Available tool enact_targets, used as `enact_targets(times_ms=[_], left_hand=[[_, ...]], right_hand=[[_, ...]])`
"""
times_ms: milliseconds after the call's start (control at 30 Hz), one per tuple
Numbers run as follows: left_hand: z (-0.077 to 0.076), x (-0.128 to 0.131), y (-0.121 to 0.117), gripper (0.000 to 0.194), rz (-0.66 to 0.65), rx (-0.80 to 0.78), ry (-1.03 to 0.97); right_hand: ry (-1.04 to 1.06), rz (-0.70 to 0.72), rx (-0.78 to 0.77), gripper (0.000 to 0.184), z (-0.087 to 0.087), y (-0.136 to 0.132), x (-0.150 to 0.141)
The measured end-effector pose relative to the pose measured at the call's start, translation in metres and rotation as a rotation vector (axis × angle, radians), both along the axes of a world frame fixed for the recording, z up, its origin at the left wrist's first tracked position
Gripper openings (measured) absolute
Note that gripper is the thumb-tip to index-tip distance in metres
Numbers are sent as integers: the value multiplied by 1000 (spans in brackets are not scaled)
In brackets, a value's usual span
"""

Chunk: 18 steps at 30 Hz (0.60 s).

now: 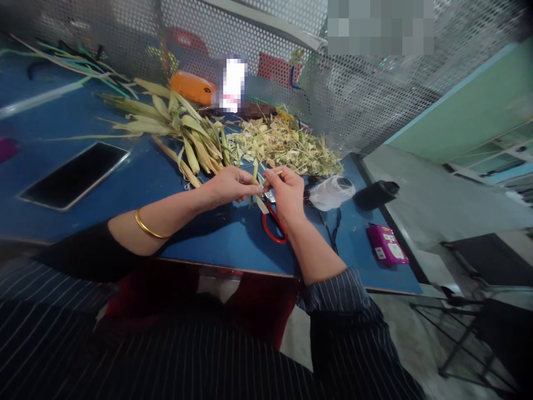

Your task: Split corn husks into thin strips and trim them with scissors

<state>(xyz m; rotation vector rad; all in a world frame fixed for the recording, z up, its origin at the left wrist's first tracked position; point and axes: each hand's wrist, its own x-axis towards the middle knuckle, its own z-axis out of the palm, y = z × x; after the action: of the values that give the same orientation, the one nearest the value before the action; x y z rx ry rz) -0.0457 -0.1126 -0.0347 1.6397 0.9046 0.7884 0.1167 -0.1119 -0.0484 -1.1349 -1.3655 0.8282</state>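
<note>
Over the front part of the blue table, my left hand [234,184] pinches a pale green strip of dried husk [262,204]. My right hand [286,191] is close beside it, fingers closed on the same husk piece, whose end pokes out above the thumb. Scissors [275,226] with red handles lie below and between my hands, partly covered by the right one. Behind my hands is a bundle of dried corn husks [189,133], and right of that a heap of husk scraps [287,144].
A phone [75,175] with a dark screen lies at left. At right are a white spool of thread [332,193], a black spool [377,194] and a purple packet [387,244]. An orange packet [192,88] lies by the perforated metal screen [353,94]; a folding chair [491,328] stands right.
</note>
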Motion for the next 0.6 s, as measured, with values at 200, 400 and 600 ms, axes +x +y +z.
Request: enact_targets(times_ms=[200, 400, 600], left_hand=[[-1, 0, -3, 31, 4, -29, -22], [-3, 3, -5, 27, -30, -36, 28], [-3, 1, -2, 26, -43, -83, 1]], right_hand=[[-313, -78, 266, 19, 8, 2, 11], [-446, 73, 308, 11, 8, -4, 4], [-370, -24, 274, 15, 3, -1, 6]])
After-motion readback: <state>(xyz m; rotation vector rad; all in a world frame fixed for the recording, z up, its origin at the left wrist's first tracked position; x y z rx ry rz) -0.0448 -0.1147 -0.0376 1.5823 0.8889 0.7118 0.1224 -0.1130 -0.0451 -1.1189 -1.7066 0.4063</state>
